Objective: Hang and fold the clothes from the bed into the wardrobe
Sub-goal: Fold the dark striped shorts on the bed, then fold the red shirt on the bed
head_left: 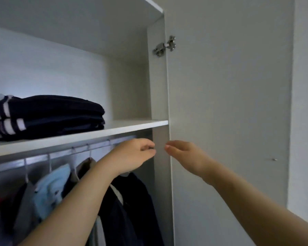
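The white wardrobe (158, 96) stands open in front of me. My left hand (132, 155) reaches up to the right end of the hanging rail (60, 154), fingers curled at the top of a hanger (126, 174) that carries a dark navy garment (132, 206). The hanger's hook is hidden by the hand. My right hand (183, 155) hovers by the front edge of the wardrobe's side panel, fingers loosely curled and holding nothing. Further left on the rail hang a light blue garment (50, 189), a beige one (86, 166) and several more.
A stack of folded dark clothes with white stripes (50, 116) lies on the shelf (135, 126) above the rail. The open wardrobe door (229, 103) fills the right side, its metal hinge (164, 46) high up. The bed is out of view.
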Motion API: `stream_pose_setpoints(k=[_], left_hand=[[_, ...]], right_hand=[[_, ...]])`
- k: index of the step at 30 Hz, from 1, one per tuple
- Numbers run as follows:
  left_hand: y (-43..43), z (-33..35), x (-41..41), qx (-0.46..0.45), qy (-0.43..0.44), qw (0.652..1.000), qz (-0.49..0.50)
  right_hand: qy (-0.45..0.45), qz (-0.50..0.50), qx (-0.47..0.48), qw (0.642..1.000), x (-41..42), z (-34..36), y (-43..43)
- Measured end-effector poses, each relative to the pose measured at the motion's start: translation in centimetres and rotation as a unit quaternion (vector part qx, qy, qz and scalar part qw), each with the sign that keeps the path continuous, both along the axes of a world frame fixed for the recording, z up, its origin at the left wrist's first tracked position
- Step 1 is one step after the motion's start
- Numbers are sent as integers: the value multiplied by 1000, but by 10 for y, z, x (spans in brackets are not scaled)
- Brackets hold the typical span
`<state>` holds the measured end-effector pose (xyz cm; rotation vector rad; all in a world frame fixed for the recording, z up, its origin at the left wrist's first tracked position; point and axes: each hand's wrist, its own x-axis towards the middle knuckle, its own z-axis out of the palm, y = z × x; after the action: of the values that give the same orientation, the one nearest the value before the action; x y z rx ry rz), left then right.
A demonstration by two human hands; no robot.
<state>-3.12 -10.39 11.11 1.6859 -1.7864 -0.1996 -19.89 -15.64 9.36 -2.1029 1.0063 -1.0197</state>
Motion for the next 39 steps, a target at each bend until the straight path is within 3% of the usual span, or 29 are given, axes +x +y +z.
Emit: stream_pose_setpoints(k=[9, 18, 24, 28, 34, 39], left_hand=[[-20, -72, -227, 67, 52, 974, -210], [89, -127, -516, 172, 91, 875, -443], [191, -158, -680, 204, 74, 801, -558], [260, -184, -777, 218, 18, 751, -623], [343, -218, -895, 233, -71, 652, -718], [419, -237, -1000, 235, -75, 593, -766]], right_hand=[[-23, -256, 123, 958, -236, -83, 68], [-66, -481, 166, 858, -485, -138, 250], [-92, -604, 179, 771, -603, -162, 392], [-110, -685, 192, 694, -663, -181, 482], [-164, -754, 213, 600, -732, -213, 584], [-199, -803, 198, 526, -809, -236, 658]])
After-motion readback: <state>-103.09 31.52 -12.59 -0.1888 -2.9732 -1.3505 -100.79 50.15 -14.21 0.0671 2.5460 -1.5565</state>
